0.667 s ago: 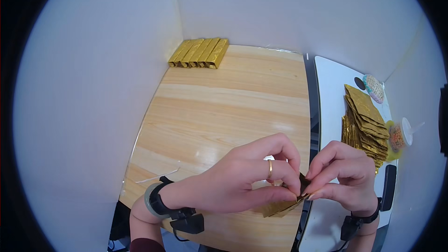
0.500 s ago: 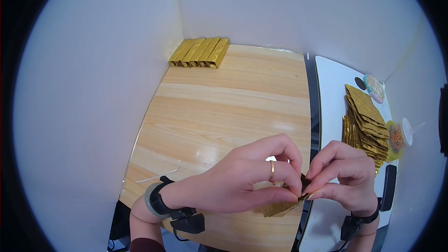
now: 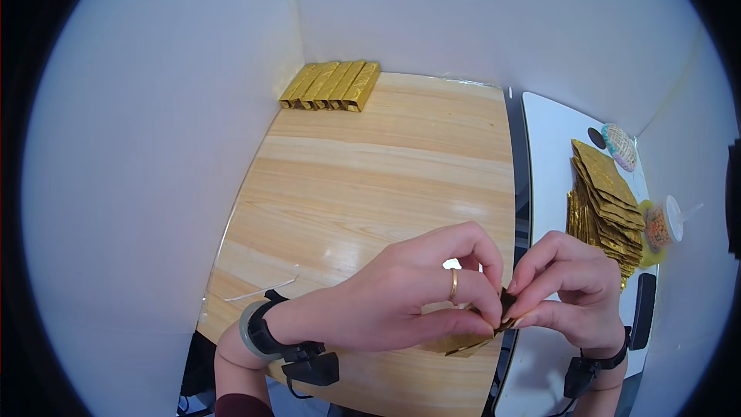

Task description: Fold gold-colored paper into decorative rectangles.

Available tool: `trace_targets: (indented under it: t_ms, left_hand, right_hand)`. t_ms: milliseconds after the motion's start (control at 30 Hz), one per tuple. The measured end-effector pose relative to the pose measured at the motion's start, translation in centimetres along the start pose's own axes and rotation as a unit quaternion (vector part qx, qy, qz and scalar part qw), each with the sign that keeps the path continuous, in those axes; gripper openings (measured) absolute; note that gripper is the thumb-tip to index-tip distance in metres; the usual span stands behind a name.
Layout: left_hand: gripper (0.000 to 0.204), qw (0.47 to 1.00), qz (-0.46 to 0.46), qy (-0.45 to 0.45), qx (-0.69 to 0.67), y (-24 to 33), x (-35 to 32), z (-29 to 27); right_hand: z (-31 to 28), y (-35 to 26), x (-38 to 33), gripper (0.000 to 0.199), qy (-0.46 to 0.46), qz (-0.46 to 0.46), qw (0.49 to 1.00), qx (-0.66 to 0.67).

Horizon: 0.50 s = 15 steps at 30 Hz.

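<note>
Between my two hands is a small gold foil paper piece, folded, over the right edge of the wooden table near me. My left hand pinches its upper end between thumb and forefinger; a ring sits on one finger. My right hand pinches the same end from the right, fingertips nearly touching the left ones. Most of the piece lies behind my left fingers, so its full shape is hidden. Several gold foil box-shaped tubes stand in a tight row at the far left corner of the table.
On the white side table at the right lies a stack of flat gold foil packets. Beside it are a clear cup of small orange bits and a knitted round thing. A thin white strip lies on the wooden table.
Both hands stay pinched on the gold foil piece. My left fingers and the piece have shifted very slightly to the right.
</note>
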<state>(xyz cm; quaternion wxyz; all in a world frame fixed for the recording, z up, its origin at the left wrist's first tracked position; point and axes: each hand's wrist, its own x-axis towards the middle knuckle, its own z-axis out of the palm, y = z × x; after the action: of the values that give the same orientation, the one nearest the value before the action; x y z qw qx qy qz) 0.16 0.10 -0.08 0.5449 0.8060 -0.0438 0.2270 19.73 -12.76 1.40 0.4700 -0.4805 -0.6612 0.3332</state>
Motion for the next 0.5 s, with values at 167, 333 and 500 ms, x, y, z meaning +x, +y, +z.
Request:
trace_targets:
  t_ms: [167,333,500]
  left_hand:
    - [0.017,1.000,0.004,0.000,0.002,0.07,0.04,-0.01]
    - [0.017,1.000,0.006,0.003,0.007,0.10,0.03,0.02]
    - [0.016,1.000,0.005,0.003,0.008,0.05,0.06,0.02]
  right_hand:
    - [0.02,-0.05,0.00,0.015,0.004,0.006,1.000,0.008]
    - [0.02,-0.01,0.04,0.015,0.005,0.007,1.000,0.006]
    - [-0.01,0.02,0.02,0.014,0.002,0.003,1.000,0.011]
